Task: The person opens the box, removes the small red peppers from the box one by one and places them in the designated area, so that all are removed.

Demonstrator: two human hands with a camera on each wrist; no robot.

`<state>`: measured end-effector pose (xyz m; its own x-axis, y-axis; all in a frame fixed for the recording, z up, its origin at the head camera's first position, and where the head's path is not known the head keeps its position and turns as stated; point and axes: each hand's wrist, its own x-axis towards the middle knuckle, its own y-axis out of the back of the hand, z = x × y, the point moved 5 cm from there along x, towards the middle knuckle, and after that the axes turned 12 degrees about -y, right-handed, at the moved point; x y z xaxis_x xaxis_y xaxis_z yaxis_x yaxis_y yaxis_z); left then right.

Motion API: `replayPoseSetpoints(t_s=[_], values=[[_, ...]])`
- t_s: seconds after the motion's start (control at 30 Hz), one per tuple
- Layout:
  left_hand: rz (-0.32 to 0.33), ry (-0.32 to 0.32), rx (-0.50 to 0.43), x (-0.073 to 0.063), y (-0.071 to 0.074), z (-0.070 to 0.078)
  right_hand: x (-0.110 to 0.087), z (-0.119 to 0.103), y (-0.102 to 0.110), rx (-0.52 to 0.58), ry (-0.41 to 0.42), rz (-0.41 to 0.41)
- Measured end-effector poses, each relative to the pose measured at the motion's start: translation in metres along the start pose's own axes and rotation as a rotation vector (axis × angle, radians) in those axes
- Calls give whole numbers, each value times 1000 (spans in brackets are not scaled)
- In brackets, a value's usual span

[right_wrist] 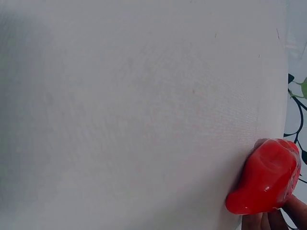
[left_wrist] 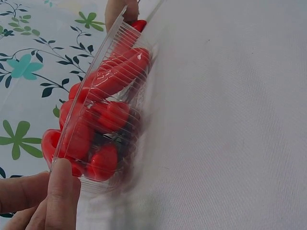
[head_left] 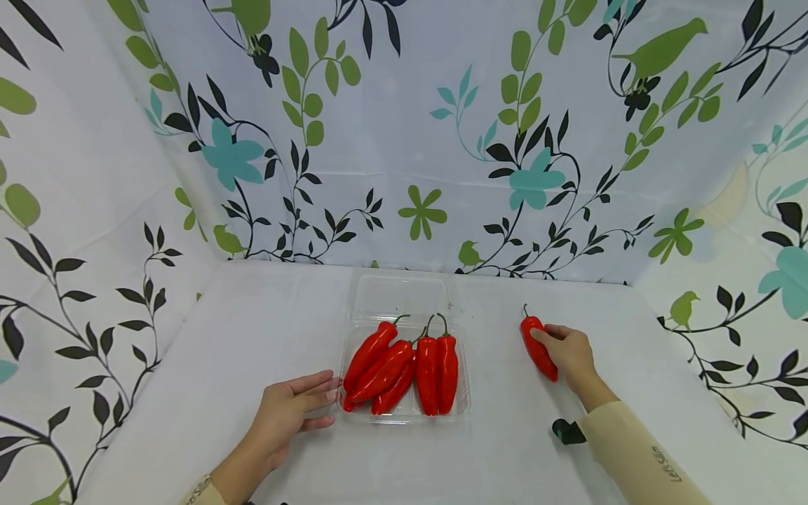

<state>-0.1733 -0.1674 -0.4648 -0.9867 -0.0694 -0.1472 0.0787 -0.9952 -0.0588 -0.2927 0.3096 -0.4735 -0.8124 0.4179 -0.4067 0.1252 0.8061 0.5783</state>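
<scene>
A clear plastic container (head_left: 466, 398) lies with its lid folded back, holding several glossy red peppers (head_left: 385, 372) with dark curved stems. My left hand (head_left: 287, 415) is at the container's left side, fingers fairly straight, fingertips right at the rim. The left wrist view shows those fingers (left_wrist: 60, 191) against the near corner of the container (left_wrist: 91, 187). Off to the right, my right hand (head_left: 571, 356) pinches a single red pepper (head_left: 535, 344) between thumb and fingers, its stem pointing away. In the right wrist view that pepper (right_wrist: 268, 177) covers part of the fingers.
A white cloth-covered table (head_left: 265, 315) extends under everything. Patterned curtains (head_left: 379, 140) with leaves and flowers stand at the back and both sides. A small black object (head_left: 568, 431) shows beside the right sleeve (head_left: 637, 449).
</scene>
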Motion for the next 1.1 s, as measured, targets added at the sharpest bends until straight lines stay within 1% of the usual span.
replayPoseSetpoints(t_s=[0.1,0.2,0.33,0.5,0.57,0.63,0.8,0.9,0.97,1.0,1.07,1.1], values=[[-2,0,-2,0,-1,0,-2,-1,3,40,-7,14],[-4,0,-1,0,-1,1,-7,-6,7,81,31,59],[-4,0,1,0,-1,1,-14,-18,11,121,137,118],[2,4,10,0,-1,0,-31,-40,10,151,316,145],[3,6,11,0,-1,0,-41,-50,7,131,405,162],[3,6,12,0,-1,0,-52,-61,5,84,510,184],[4,7,12,1,-1,-1,-82,-85,-1,-82,768,252],[5,11,10,0,-1,-1,-99,-96,-5,-168,891,288],[3,9,10,1,-1,-1,-108,-103,-8,-205,945,299],[2,8,11,1,-1,-1,-113,-105,-11,-213,958,295],[2,7,12,1,-1,-1,-121,-108,-16,-214,949,258],[1,6,13,0,-1,-1,-124,-108,-19,-204,925,227]])
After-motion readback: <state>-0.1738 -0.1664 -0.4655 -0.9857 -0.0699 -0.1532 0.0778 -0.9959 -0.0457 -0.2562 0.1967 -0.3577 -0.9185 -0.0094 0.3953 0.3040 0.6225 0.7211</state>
